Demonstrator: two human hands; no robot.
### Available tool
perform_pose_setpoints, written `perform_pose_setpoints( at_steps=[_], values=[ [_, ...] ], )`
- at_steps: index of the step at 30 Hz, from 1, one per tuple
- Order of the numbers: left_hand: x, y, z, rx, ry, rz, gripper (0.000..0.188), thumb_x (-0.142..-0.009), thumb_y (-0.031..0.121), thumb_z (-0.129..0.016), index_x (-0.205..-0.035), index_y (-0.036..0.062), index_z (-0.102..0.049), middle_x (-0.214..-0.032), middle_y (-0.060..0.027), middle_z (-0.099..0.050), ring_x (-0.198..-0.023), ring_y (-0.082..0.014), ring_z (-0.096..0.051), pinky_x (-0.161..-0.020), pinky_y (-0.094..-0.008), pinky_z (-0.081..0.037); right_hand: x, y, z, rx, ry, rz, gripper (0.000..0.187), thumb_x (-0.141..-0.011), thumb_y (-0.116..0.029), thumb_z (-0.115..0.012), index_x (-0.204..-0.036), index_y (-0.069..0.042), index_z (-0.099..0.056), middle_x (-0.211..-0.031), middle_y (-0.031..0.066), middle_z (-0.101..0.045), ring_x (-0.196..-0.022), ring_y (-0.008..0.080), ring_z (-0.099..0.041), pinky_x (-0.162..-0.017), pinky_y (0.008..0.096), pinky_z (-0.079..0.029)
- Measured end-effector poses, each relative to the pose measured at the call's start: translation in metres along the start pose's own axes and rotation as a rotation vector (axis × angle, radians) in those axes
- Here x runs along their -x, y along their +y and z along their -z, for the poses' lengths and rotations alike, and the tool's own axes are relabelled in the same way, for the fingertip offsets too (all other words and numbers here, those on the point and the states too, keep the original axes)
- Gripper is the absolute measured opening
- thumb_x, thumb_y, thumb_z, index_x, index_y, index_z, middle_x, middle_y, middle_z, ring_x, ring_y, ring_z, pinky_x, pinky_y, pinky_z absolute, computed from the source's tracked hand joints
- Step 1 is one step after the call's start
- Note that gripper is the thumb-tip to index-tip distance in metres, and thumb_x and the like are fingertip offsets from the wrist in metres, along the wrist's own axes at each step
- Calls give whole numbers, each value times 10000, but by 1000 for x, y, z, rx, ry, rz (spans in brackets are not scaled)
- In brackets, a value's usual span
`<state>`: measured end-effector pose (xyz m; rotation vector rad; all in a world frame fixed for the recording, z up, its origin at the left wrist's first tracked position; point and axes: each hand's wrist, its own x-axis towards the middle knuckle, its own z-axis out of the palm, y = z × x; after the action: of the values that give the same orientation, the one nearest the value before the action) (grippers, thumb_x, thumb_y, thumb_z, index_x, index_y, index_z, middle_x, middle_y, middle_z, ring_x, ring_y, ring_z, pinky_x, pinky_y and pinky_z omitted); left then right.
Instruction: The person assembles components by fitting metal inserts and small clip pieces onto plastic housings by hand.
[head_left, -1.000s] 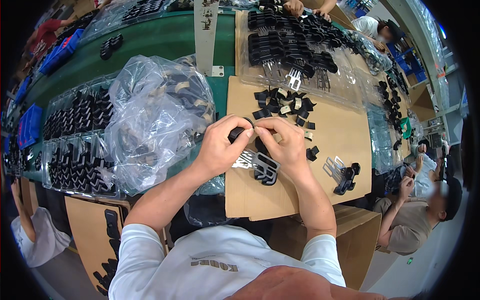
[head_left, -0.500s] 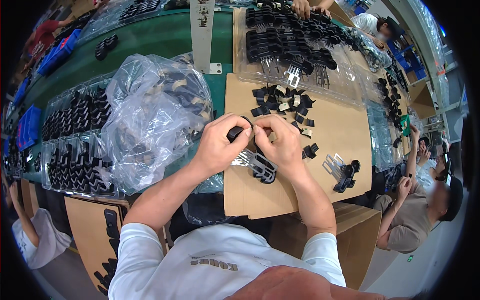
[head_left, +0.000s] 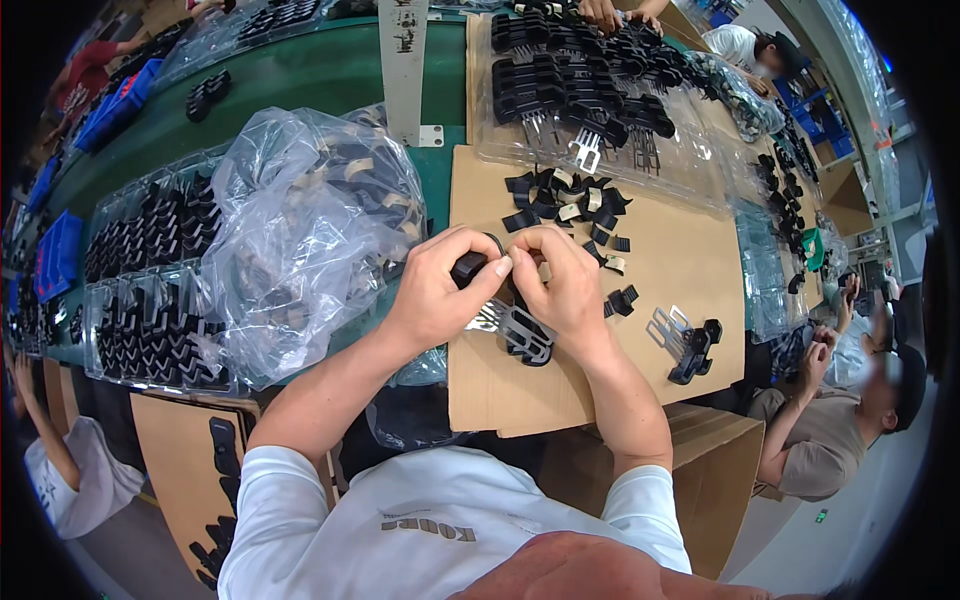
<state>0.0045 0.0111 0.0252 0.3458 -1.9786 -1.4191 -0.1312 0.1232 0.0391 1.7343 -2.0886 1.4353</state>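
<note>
My left hand (head_left: 447, 285) is closed around a black plastic part (head_left: 468, 267) with a rounded grip. Thumb and fingertips of my right hand (head_left: 558, 283) pinch at the same part, and the two hands meet over the cardboard. What lies between the fingertips is hidden. Just below the hands, a black part with silver metal prongs (head_left: 527, 333) shows; whether it touches them I cannot tell. To the right lies another black part with a pronged metal plate (head_left: 692, 350). Ahead of my hands is a loose pile of small curved black pieces (head_left: 560, 200), some with beige pads.
A clear tray (head_left: 690, 190) at the far right holds stacked black pronged parts. Clear plastic bags (head_left: 300, 230) lie on the left beside trays of black parts (head_left: 150, 310). A white metal post (head_left: 403, 80) rises from the green table (head_left: 290, 75). Co-workers sit around.
My hands stay almost in place, with slight shifts of the fingers on the black part. At the right, a seated co-worker's raised arm has come down.
</note>
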Motion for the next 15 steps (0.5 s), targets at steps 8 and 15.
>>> perform_pose_setpoints(
  at_steps=[8,15],
  values=[
    [0,-1,0,-1,9,13,43,-881,13,-664,-924,4,-664,-858,-58,-659,-728,-153,-541,-691,-275,-450,1,1,1,-21,6,37,105,-818,42,-702,-896,-13,-657,-795,58,-647,-615,196,-538,-573,300,-447],
    [0,-5,-1,-19,14,-42,42,-881,2,-658,-922,5,-662,-860,-57,-660,-730,-156,-541,-686,-276,-448,-1,-1,3,75,38,175,135,-787,53,-713,-887,-25,-668,-802,57,-662,-624,195,-557,-576,301,-462]
  ],
)
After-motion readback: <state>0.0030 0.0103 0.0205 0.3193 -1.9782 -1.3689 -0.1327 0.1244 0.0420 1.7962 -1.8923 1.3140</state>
